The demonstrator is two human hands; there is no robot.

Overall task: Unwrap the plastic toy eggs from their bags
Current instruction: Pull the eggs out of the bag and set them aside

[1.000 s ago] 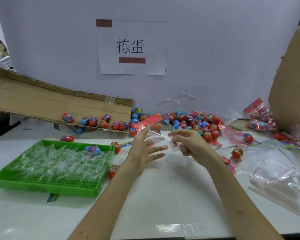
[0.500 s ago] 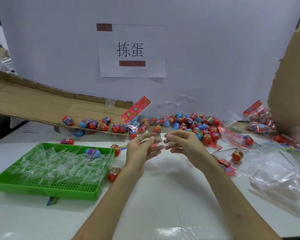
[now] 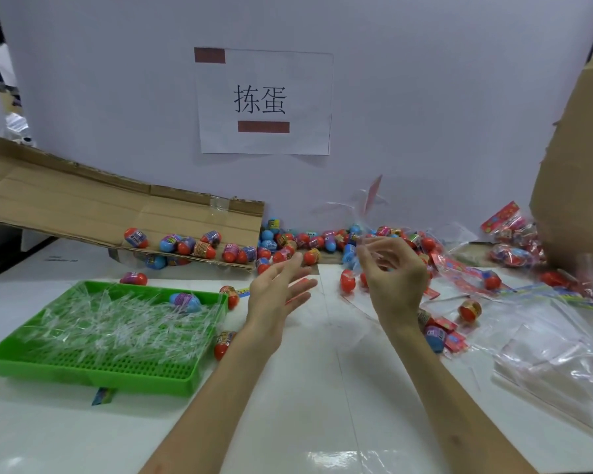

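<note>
The green tray [image 3: 93, 374] sat at the far left, heaped with clear wrappers [image 3: 117, 326], and one blue-and-purple egg [image 3: 185, 302] lay on the heap near the tray's back right corner. Behind the tray a cardboard flap [image 3: 100, 206] sloped down, with a row of eggs [image 3: 204, 249] lined along its lower edge. Two red eggs [image 3: 224, 343] lay just beside the tray's right wall.

Right of the tray came the left hand [image 3: 278, 295]. Its fingers were straight and spread, its palm was turned inward, and it held nothing. The hands were apart. In the gap beyond them sat one red egg [image 3: 347, 285], and whether it was resting or in the air could not be told. Behind the hands, further back than the tray, the pile of loose eggs [image 3: 302, 239] spread along the wall.

Then the right hand [image 3: 396, 278], with its fingers curled. Thumb and forefinger pinched a clear bag [image 3: 358, 254], which rose blurred above the hand to a pale red header card [image 3: 373, 195]. So the bag was with the right hand alone, and the left hand was not touching it.

Further right of the tray lay bagged eggs [image 3: 512, 253] at the foot of a cardboard box [image 3: 582, 172]. Nearer the camera was a heap of empty bags [image 3: 555, 340].
</note>
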